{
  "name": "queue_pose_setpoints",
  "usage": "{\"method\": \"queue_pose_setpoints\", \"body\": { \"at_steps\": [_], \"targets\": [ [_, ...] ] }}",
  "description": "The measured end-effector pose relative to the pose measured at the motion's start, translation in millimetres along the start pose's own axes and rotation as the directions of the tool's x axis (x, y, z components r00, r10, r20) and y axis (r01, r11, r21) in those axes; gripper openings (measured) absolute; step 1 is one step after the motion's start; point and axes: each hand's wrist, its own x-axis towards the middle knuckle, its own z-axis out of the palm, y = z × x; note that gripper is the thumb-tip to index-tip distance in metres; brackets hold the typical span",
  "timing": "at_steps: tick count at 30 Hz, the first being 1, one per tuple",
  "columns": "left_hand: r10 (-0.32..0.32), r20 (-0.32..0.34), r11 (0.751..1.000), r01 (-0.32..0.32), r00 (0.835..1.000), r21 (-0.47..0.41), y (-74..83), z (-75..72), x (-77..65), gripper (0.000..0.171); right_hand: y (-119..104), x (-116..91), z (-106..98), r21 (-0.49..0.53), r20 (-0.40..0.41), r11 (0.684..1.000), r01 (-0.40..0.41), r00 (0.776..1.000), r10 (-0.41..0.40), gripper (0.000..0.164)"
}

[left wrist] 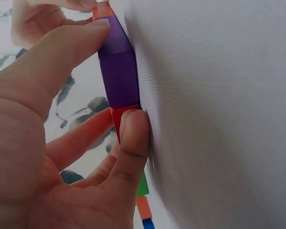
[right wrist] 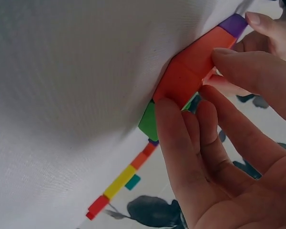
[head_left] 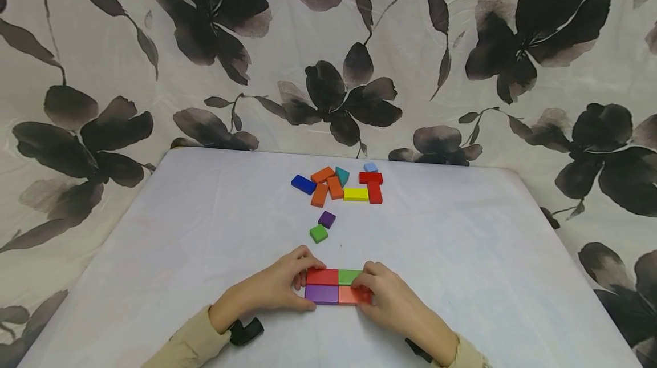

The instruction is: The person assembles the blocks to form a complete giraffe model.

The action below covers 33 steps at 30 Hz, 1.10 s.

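Observation:
On the white table, a red block (head_left: 321,276) and a light green block (head_left: 349,276) lie side by side. Against their near side sit a purple block (head_left: 321,294) and an orange block (head_left: 353,295), forming one flat rectangle. My left hand (head_left: 277,283) grips the left end, thumb at the purple block and fingers at the red one. From the right, my right hand (head_left: 390,296) holds the orange and green blocks, partly covering both. In the left wrist view, the thumb presses the purple block (left wrist: 118,76). The right wrist view shows fingers around the orange block (right wrist: 193,59).
A small green block (head_left: 319,234) and a dark purple block (head_left: 327,219) lie beyond the hands. Farther back is a loose group with a blue block (head_left: 304,184), a yellow block (head_left: 356,194), a teal triangle (head_left: 342,176), and several orange and red blocks. Floral cloth (head_left: 410,71) hangs behind.

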Motion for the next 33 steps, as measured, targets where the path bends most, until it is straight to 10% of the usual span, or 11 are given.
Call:
{"method": "queue_pose_setpoints", "body": {
  "at_steps": [12,33],
  "targets": [
    [0.021,-0.012,1.000,-0.021,1.000,0.014,-2.0,2.1,0.2,0.056,1.8,8.4,-6.3,-0.023,0.085,0.998,-0.063,0.994,0.064,0.064],
    [0.026,-0.009,1.000,-0.026,1.000,-0.004,-4.2,2.4,0.3,0.056,13.7,13.3,-2.1,0.037,0.124,0.998,-0.042,0.992,0.037,0.057]
  ]
}}
